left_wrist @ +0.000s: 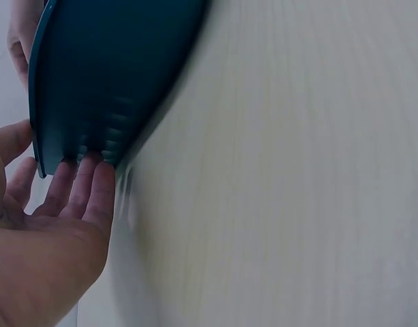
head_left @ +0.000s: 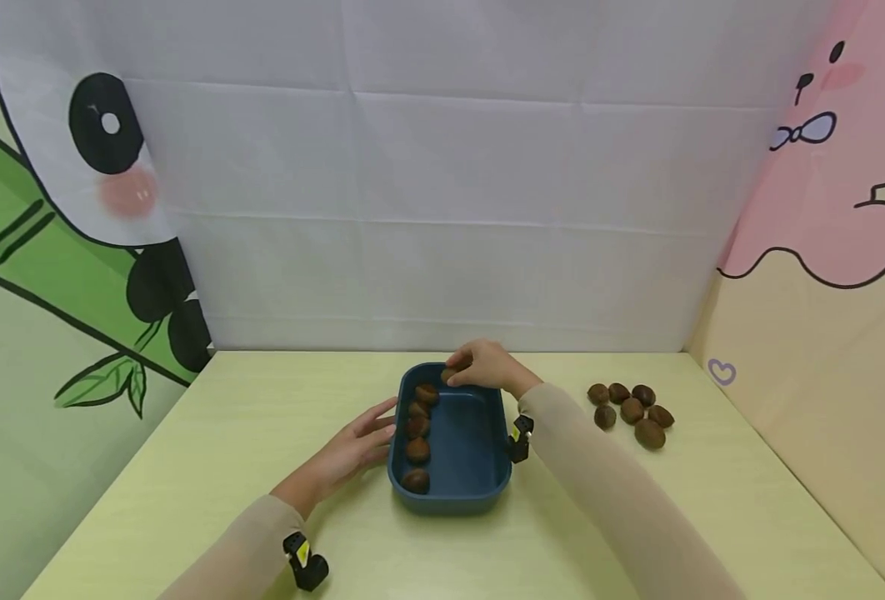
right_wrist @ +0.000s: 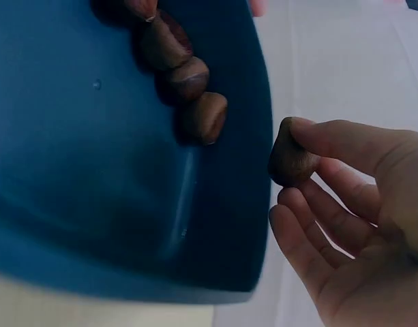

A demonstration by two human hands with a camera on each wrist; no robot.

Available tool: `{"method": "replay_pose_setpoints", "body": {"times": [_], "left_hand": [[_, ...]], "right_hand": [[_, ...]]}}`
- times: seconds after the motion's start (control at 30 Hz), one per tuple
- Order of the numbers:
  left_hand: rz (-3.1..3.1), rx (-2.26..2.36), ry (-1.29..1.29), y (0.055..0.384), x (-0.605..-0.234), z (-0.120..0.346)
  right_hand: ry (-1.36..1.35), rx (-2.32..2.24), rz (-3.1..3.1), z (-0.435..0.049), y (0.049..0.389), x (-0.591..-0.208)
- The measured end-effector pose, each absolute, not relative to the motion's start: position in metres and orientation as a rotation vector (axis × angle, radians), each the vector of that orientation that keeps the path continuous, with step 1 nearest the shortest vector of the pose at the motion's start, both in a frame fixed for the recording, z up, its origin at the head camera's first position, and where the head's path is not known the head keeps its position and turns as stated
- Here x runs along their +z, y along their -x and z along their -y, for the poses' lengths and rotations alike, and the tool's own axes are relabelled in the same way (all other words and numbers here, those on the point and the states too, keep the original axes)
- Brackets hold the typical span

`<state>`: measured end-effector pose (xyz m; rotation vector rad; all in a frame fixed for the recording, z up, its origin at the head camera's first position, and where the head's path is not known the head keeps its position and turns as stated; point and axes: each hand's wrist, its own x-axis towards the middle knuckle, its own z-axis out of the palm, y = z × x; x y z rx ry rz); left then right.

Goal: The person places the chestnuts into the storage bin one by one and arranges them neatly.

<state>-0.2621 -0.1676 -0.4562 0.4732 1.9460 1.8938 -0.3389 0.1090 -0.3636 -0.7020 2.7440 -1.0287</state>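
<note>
A dark blue rectangular box stands on the table. Along its left inner wall lie several brown chestnuts in a row. At the box's far end, my right hand pinches a single chestnut between thumb and fingers, by the rim. My left hand rests against the outside of the box's left wall. Its fingers are extended and touch the wall, with the thumb near the rim in the left wrist view.
To the right of the box, a loose group of several chestnuts lies on the pale yellow table. A white panel rises behind the table's back edge. Printed cartoon walls flank both sides.
</note>
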Motion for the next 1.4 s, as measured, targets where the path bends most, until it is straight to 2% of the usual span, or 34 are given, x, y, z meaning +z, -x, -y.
{"method": "replay_pose_setpoints", "body": {"times": [0.3,0.63,1.07,1.4], "left_hand": [[-1.938,1.895,-0.496,0.262,-0.457,0.167],[-1.944,1.892,-0.495,0.262,-0.458,0.169],[-1.929,1.902,-0.5,0.264,-0.459,0.168],[-1.91,1.909,-0.518,0.263,-0.46,0.169]], "right_hand": [[0.444,-1.119,-2.767,-0.095,0.346,-0.391],[0.317,-1.094,-2.825,-0.08,0.343,-0.409],[0.28,-1.004,-2.946,-0.074,0.339,-0.422],[0.316,-1.017,-2.95,-0.075,0.338,-0.413]]}}
